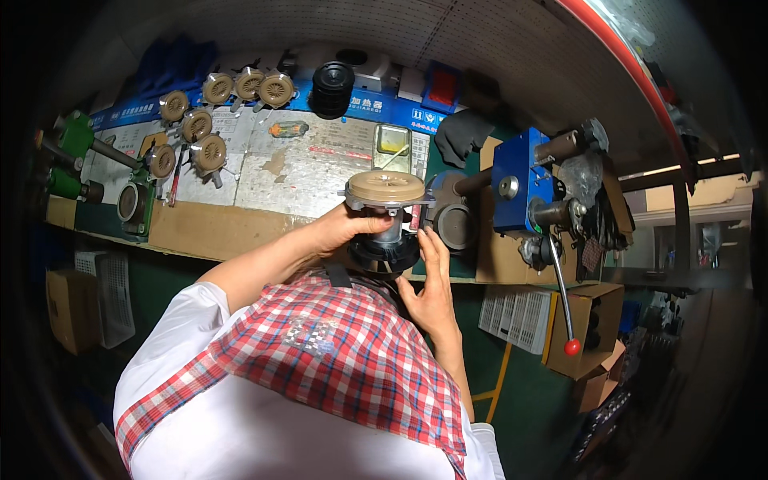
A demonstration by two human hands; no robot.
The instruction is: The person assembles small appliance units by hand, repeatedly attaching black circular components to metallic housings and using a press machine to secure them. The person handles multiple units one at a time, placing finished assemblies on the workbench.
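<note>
Upright in front of my chest is a motor unit [390, 228] with a tan ribbed disc [386, 186] on top and a silver cylindrical body. My left hand [352, 227] is closed round the body just below the disc, thumb across its front. A black round part [384, 254] sits at the unit's lower end. Around the right side of that part curves my right hand [430, 292], fingers above and thumb below, apparently gripping it. The hidden side of the unit cannot be made out.
Several similar tan-disc units [210, 152] stand on the left of the bench. A blue lever press [512, 184] with a red-knobbed handle [571, 346] is at right, a green clamp fixture [134, 204] at left. Behind are black stacked rings [332, 90] and a square tin [392, 141].
</note>
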